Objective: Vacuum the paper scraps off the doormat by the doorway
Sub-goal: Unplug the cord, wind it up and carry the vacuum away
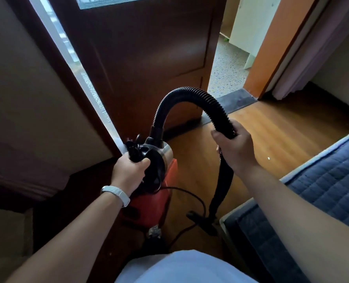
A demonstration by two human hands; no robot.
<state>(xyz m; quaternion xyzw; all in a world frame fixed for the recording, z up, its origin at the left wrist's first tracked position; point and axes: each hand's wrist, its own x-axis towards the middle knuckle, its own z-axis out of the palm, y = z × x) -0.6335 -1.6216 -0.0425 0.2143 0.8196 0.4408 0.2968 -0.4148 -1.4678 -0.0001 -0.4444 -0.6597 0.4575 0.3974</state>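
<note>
A red and black canister vacuum hangs in front of me, lifted off the floor. My left hand is shut on its black top handle. A ribbed black hose arches up from the vacuum and down to the right, where my right hand grips it. Below that hand the black wand drops to a small floor nozzle. The dark grey doormat lies at the doorway threshold, far ahead. One tiny white scrap lies on the wooden floor. No scraps are discernible on the mat.
A dark brown door stands open on the left of the doorway. An orange door frame borders the right. A bed with a blue quilted cover fills the right. The power cord loops under the vacuum.
</note>
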